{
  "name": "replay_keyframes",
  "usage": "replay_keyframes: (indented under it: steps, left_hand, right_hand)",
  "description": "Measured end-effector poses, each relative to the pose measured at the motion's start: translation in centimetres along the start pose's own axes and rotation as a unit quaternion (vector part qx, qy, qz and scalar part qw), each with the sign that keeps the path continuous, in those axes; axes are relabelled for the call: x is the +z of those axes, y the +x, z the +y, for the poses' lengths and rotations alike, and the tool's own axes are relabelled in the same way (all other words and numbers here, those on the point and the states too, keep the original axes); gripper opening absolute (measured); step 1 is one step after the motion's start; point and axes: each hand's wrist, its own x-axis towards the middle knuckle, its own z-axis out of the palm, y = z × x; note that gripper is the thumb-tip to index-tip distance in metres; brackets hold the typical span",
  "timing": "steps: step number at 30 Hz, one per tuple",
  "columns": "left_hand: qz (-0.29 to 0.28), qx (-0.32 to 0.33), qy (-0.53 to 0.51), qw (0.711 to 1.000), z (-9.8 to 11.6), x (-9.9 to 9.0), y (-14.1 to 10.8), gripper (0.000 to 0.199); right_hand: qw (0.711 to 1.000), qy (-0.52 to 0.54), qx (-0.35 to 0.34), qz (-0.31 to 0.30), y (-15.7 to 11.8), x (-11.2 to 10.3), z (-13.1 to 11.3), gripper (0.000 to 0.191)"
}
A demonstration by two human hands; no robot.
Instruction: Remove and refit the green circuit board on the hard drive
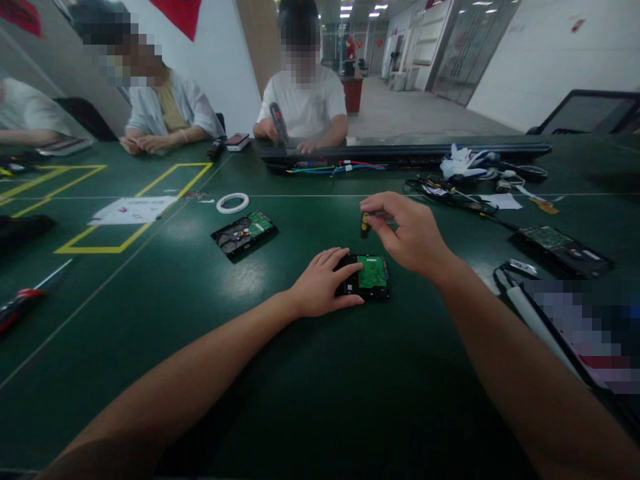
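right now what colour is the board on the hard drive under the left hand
Green, clearest in the head view.

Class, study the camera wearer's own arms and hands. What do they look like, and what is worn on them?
The left hand and right hand are ungloved, with no ring showing. The left forearm and right forearm show no sleeve, watch, bracelet or cable. Whether a sleeve starts nearer the picture's edge is too dark to tell.

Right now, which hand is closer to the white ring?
Left. The left hand is on the hard drive, right of the white ring; the right hand, holding a tool, is farther right.
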Motion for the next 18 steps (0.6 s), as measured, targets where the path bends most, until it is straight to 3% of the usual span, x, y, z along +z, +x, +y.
replay_keyframes:
  steps: [9, 18]
  left_hand:
    - [0.001, 0.001, -0.007, 1.000, -0.02, -0.05, 0.00, 0.078]
    - [-0.001, -0.004, -0.009, 1.000, 0.14, -0.15, 0.00, 0.078]
  right_hand:
    - [0.995, -0.077, 0.040, 0.039, -0.07, 0.06, 0.15, 0.015]
    - [0.997, -0.067, 0.001, 0.040, 0.13, -0.22, -0.34, 0.012]
